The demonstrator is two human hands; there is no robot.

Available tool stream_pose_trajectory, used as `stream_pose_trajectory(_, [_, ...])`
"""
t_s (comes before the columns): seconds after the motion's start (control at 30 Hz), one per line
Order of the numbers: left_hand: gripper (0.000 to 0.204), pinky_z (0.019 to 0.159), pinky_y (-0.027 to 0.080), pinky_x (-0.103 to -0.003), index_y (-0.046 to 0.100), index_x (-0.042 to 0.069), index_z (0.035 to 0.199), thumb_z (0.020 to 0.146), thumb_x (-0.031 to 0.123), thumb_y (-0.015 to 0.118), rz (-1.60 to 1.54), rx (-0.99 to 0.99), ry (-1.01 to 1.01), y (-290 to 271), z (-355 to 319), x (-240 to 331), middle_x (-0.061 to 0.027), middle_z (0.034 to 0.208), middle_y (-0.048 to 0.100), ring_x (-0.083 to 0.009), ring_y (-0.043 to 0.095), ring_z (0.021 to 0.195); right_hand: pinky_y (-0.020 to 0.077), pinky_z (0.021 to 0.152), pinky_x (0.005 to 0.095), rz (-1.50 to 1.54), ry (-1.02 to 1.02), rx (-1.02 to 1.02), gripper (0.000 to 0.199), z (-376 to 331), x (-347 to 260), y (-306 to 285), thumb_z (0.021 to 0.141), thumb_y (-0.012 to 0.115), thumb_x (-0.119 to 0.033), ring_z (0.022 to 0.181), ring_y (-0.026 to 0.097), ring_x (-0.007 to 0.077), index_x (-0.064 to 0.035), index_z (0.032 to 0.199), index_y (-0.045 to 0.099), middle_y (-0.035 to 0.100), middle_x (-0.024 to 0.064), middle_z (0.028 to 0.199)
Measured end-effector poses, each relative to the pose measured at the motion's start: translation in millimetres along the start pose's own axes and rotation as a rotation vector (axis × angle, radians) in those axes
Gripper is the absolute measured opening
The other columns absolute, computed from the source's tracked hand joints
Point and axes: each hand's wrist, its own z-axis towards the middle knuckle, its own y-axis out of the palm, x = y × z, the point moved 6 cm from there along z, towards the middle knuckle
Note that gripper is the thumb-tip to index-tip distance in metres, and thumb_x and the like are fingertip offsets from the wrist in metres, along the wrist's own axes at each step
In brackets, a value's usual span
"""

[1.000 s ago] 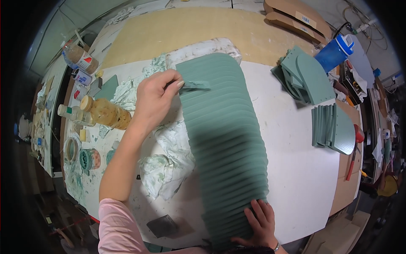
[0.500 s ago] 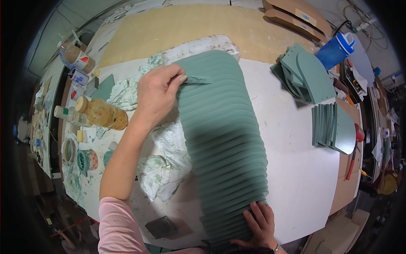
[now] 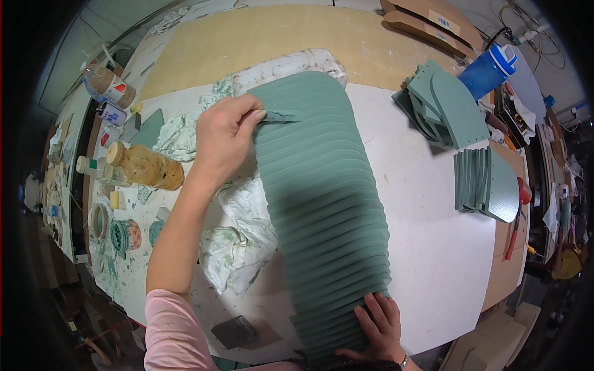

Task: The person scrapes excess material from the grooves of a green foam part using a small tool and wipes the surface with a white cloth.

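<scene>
A long green panel with rounded crosswise ridges lies in front of me, its far end against a white, stained block. Near that far end, my left hand pinches a thin green-smeared strip between thumb and fingers. The strip lies along a groove between ridges, reaching in from the panel's left edge; its exact kind is unclear. My right hand rests with fingers spread on the panel's near right edge, holding nothing. Crumpled white cloth with green stains sits beside the panel, under my left forearm.
At left stand a jar of yellowish liquid, a bottle and a jar of green paste. A dark block lies near the front edge. Stacked green boards, more upright boards and a blue jug occupy the right.
My left hand and the strip have shifted slightly left along the groove. The whole view has moved a little too. My right hand stays on the panel's edge.
</scene>
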Motion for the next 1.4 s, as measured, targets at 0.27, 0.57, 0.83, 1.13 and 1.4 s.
stream_pose_trajectory(0.27, [0.006, 0.064, 0.046, -0.039, 0.065, 0.003, 0.086, 0.087, 0.009, 0.068, -0.050, 0.012, -0.037, 1.5, -0.8, -3.6, -0.0123, 0.070, 0.059, -0.0289, 0.058, 0.067, 0.0340, 0.111, 0.0593, 0.003, -0.003, 0.008, 0.099, -0.9, 0.2, 0.4, 0.063, 0.082, -0.067, 0.136, 0.044, 0.0439, -0.0070, 0.137, 0.056, 0.049, 0.0209, 0.148])
stream_pose_trajectory(0.57, [0.006, 0.062, 0.045, -0.032, 0.064, 0.000, 0.088, 0.089, 0.005, 0.066, -0.061, -0.007, -0.041, 1.8, -2.6, -8.1, -0.0088, 0.070, 0.058, -0.0194, 0.056, 0.065, 0.0333, 0.112, 0.0598, 0.027, 0.012, 0.000, 0.098, 0.7, -1.7, -1.4, 0.061, 0.085, -0.063, 0.137, 0.043, 0.0446, -0.0060, 0.136, 0.057, 0.048, 0.0213, 0.148])
stream_pose_trajectory(0.83, [0.005, 0.061, 0.045, -0.027, 0.062, -0.003, 0.089, 0.090, 0.001, 0.064, -0.038, -0.017, 0.000, 2.9, -4.5, -5.6, -0.0056, 0.073, 0.058, -0.0119, 0.054, 0.065, 0.0335, 0.112, 0.0590, 0.020, 0.014, 0.013, 0.097, 0.0, -1.2, -1.4, 0.061, 0.085, -0.063, 0.136, 0.045, 0.0438, -0.0059, 0.135, 0.059, 0.050, 0.0210, 0.147])
stream_pose_trajectory(1.13, [0.004, 0.062, 0.045, -0.036, 0.066, 0.003, 0.087, 0.085, 0.004, 0.069, -0.038, 0.062, 0.016, 4.2, -2.9, -1.1, -0.0103, 0.069, 0.059, -0.0253, 0.056, 0.065, 0.0334, 0.112, 0.0578, 0.002, -0.010, 0.021, 0.098, 0.7, 0.1, -1.2, 0.061, 0.084, -0.065, 0.136, 0.045, 0.0429, -0.0063, 0.135, 0.059, 0.050, 0.0206, 0.147])
stream_pose_trajectory(1.4, [0.003, 0.062, 0.045, -0.026, 0.064, -0.002, 0.091, 0.090, 0.001, 0.064, -0.027, 0.087, 0.013, 4.9, 7.0, -5.6, -0.0065, 0.073, 0.060, -0.0117, 0.056, 0.066, 0.0325, 0.113, 0.0582, -0.003, 0.014, -0.003, 0.098, -0.5, 0.2, -0.3, 0.063, 0.082, -0.067, 0.136, 0.045, 0.0426, -0.0077, 0.137, 0.058, 0.050, 0.0199, 0.147])
